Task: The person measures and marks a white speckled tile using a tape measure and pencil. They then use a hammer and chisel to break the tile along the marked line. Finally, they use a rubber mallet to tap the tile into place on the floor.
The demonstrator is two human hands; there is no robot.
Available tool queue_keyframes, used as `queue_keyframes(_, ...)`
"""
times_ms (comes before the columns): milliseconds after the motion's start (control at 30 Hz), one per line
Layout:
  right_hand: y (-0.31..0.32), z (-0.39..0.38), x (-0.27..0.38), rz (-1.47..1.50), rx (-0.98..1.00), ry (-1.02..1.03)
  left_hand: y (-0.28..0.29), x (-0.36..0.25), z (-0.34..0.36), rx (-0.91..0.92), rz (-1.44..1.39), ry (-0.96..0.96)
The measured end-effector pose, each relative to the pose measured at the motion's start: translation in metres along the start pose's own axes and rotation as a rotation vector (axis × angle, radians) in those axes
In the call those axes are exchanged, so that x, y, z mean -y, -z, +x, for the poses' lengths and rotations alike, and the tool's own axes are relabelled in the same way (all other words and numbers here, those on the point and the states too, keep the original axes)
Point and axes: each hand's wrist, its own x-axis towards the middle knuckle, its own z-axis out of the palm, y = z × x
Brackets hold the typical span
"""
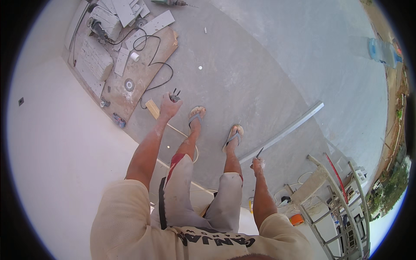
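My left hand (169,106), dusty and raised over the floor, is closed around a small dark grey piece with two black prongs (175,96); I cannot make out its exact kind. My right hand (258,164) grips a thin dark tool with a narrow tip (260,152), most of it hidden in the fingers. Below the left hand lies a strip of wood (152,109). A long pale metal bar (288,131) lies on the floor beside the right hand.
A dusty board (143,80) at the far left carries an angle grinder (98,29), its black cable, a disc (129,85) and cut white pieces (157,23). A green drill (170,2) lies beyond. Metal trestles (333,197) stand at the right; a plastic bottle (383,53) is farther off.
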Motion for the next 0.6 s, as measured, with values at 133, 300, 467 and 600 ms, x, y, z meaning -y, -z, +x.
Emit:
queue_keyframes(133,0.05,-0.084,-0.009,-0.108,0.095,0.129,0.043,0.044,-0.157,-0.002,-0.104,0.118)
queue_keyframes(300,0.108,-0.104,0.025,-0.352,0.206,0.291,0.086,0.092,-0.331,0.172,-0.853,0.44)
queue_keyframes(467,0.158,-0.163,0.121,-0.492,0.191,0.606,0.087,0.134,-0.491,0.116,-1.406,0.519)
queue_keyframes(600,0.164,-0.161,0.166,-0.617,0.133,0.718,0.084,0.135,-0.554,0.109,-1.904,0.47)
